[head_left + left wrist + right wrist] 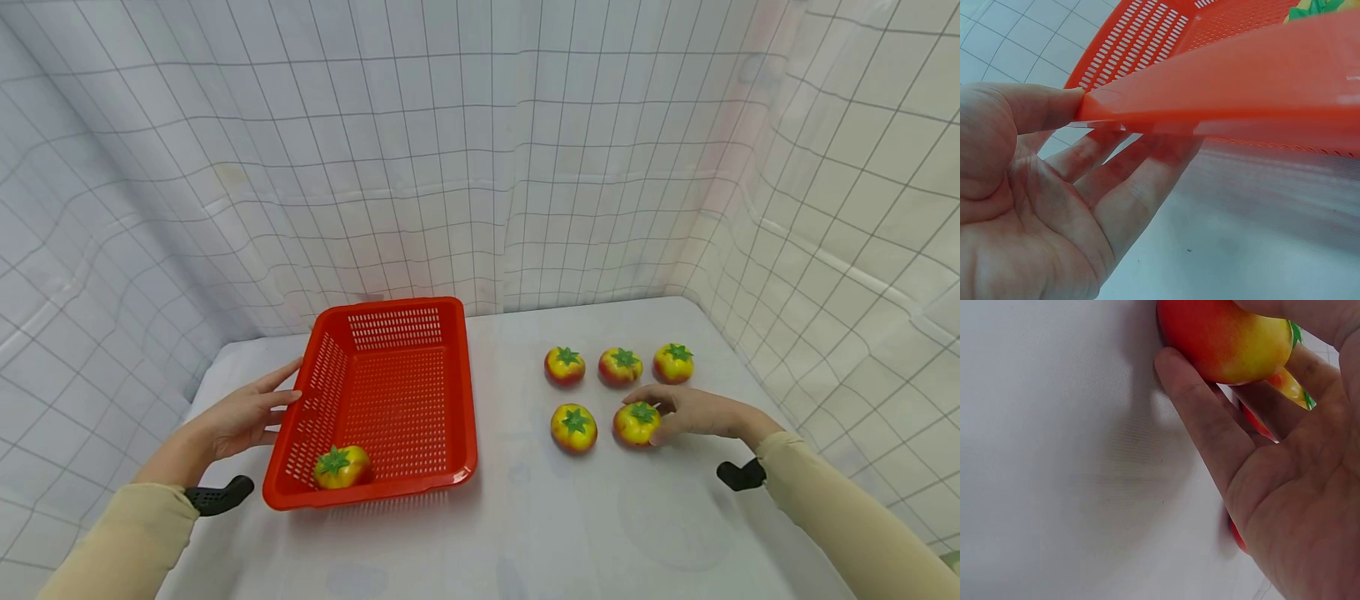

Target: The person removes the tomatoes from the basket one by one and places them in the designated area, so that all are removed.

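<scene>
In the head view my left hand is at the left side of a red plastic basket. The left wrist view shows the thumb on the basket's rim and the other fingers beneath it. One red-and-yellow tomato with a green star-shaped top lies in the basket's near left corner. On the right, my right hand holds a similar tomato on the white table, thumb and fingers around its sides. The right wrist view shows this tomato between thumb and fingers, its top part cut off by the frame.
Three tomatoes make a back row: a left one, a middle one and a right one. Another tomato sits left of the held one. White grid-patterned curtains hang behind the table and along both sides.
</scene>
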Demonstrator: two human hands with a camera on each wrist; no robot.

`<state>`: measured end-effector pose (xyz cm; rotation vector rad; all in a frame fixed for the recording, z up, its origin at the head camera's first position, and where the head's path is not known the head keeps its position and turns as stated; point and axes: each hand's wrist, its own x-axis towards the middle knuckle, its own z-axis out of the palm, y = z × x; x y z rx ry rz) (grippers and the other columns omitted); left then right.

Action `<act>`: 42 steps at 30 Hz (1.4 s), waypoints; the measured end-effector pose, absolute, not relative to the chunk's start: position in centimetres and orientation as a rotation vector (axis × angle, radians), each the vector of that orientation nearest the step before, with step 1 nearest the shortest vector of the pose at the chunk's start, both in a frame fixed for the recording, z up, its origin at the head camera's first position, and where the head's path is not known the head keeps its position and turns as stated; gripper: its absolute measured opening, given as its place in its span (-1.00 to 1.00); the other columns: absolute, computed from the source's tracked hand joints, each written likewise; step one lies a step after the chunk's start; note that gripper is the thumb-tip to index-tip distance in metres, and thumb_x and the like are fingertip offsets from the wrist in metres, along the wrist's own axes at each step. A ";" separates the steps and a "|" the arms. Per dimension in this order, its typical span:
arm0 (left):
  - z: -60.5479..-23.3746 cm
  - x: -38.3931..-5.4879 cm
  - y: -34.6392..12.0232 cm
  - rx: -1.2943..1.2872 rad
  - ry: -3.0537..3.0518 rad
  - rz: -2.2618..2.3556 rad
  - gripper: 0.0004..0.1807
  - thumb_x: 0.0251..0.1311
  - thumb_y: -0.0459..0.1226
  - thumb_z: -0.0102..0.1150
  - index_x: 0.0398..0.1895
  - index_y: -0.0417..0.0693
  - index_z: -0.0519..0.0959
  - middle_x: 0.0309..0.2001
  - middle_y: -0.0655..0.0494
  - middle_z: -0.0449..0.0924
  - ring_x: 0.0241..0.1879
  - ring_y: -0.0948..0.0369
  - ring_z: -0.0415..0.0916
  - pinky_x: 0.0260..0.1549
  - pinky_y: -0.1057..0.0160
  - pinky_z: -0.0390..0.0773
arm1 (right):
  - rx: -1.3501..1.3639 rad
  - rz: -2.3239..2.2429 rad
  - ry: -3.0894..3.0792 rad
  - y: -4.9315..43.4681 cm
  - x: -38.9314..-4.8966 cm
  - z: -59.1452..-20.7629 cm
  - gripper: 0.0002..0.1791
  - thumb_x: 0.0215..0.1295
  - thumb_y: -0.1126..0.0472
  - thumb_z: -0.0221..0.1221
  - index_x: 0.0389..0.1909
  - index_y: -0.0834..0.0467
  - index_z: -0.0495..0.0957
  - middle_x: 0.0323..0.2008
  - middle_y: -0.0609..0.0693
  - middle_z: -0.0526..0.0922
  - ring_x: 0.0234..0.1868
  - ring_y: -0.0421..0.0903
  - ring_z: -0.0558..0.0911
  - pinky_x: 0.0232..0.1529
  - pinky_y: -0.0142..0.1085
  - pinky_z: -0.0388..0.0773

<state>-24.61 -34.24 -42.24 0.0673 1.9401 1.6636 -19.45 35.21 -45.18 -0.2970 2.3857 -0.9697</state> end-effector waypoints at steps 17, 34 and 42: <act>-42.5 -24.7 -34.5 0.057 1.929 1.673 -0.13 0.58 -0.11 -0.01 0.67 0.26 -0.33 0.34 0.02 0.38 0.10 0.05 0.61 0.05 -0.15 0.60 | -0.332 -0.994 2.367 35.5 -19.2 -45.0 -0.21 0.17 0.06 0.39 0.46 -0.08 0.40 0.43 0.04 0.34 0.37 0.17 0.31 0.36 0.29 0.24; -42.3 -24.6 -34.4 0.049 1.928 1.674 -0.13 0.57 -0.11 -0.01 0.67 0.24 -0.34 0.36 -0.02 0.36 0.11 0.04 0.60 0.06 -0.16 0.59 | -0.297 -0.989 2.382 35.7 -19.2 -45.1 -0.15 0.21 0.01 0.39 0.53 -0.06 0.30 0.44 0.17 0.31 0.37 0.22 0.36 0.34 0.29 0.27; -42.3 -24.6 -34.4 0.049 1.935 1.670 -0.12 0.57 -0.10 0.00 0.67 0.25 -0.34 0.43 -0.11 0.27 0.12 0.04 0.60 0.07 -0.17 0.58 | -0.255 -1.012 2.352 36.0 -19.2 -44.8 -0.12 0.23 0.02 0.39 0.55 0.00 0.26 0.39 0.18 0.35 0.32 0.15 0.42 0.30 0.19 0.39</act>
